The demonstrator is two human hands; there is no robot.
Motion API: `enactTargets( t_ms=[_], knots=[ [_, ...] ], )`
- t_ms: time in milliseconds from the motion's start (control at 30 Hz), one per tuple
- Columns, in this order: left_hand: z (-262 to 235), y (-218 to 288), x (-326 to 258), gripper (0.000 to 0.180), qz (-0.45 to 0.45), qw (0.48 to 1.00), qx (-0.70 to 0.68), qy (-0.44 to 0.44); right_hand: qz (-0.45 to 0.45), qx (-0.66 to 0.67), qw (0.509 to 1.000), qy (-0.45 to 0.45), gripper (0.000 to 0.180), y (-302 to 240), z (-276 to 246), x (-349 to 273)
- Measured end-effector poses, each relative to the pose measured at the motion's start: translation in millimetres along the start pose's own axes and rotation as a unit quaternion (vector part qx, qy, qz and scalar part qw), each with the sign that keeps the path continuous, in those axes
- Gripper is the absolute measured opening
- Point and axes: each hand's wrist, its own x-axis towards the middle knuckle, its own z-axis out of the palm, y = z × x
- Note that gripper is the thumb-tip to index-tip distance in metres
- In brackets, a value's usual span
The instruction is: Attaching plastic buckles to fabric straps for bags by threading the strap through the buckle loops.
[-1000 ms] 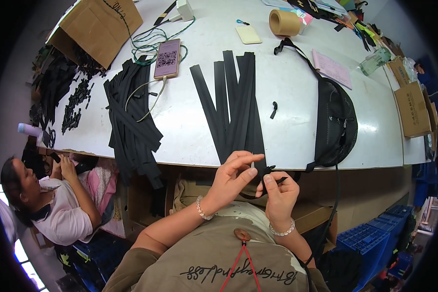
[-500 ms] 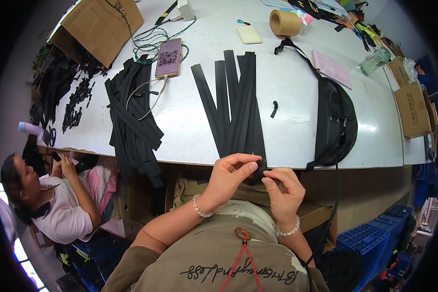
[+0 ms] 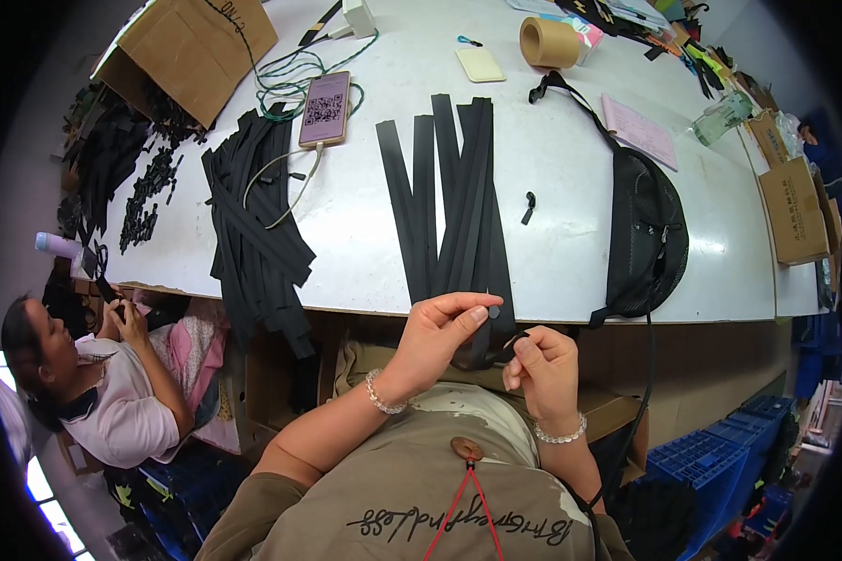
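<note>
At the near table edge, my left hand (image 3: 436,335) is closed in a pinch, with a small dark piece (image 3: 494,312) at thumb and forefinger; its kind is too small to tell. Just right of it and slightly lower, my right hand (image 3: 544,366) pinches the end of a black strip, partly hidden by the fingers. Several long flat black strips (image 3: 449,215) lie fanned beyond my hands, their near ends hanging over the edge. A small black cord pull (image 3: 529,208) lies alone on the white table to their right.
Another pile of black strips (image 3: 257,206) and a phone on a cable (image 3: 324,110) lie left. A black waist bag (image 3: 647,234) rests at right. Small black parts (image 3: 150,201) and a cardboard box (image 3: 192,56) are far left. A person (image 3: 112,383) sits at left.
My right hand has moved slightly down and curled its fingers, drawing the strip end lower. The left hand has barely moved. The leftmost strip has shifted a little right.
</note>
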Motion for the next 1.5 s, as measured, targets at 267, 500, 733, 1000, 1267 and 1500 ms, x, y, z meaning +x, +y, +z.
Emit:
enactTargets(
  t_ms=[267, 500, 733, 1000, 1267, 1500],
  knots=[
    [1, 1, 0, 0.015, 0.03, 0.996, 0.072, -0.031, -0.008, 0.004, 1.0, 0.006, 0.015, 4, 7, 7],
    [6, 3, -4, 0.014, 0.047, 0.992, 0.108, -0.04, -0.052, -0.116, 0.992, 0.017, 0.014, 2, 7, 8],
    [9, 8, -6, 0.013, 0.091, 0.978, 0.184, -0.036, -0.099, -0.175, 0.979, 0.012, 0.013, -1, 8, 7],
    [12, 9, -8, 0.012, 0.143, 0.956, 0.256, -0.021, -0.107, -0.21, 0.972, 0.009, 0.012, -4, 10, 4],
    [12, 10, -9, 0.011, 0.201, 0.934, 0.295, -0.03, -0.122, -0.194, 0.973, 0.019, 0.013, 1, 10, 4],
    [14, 12, -10, 0.011, 0.189, 0.934, 0.302, -0.022, -0.098, -0.062, 0.991, 0.062, 0.011, 18, 11, 3]
  ],
)
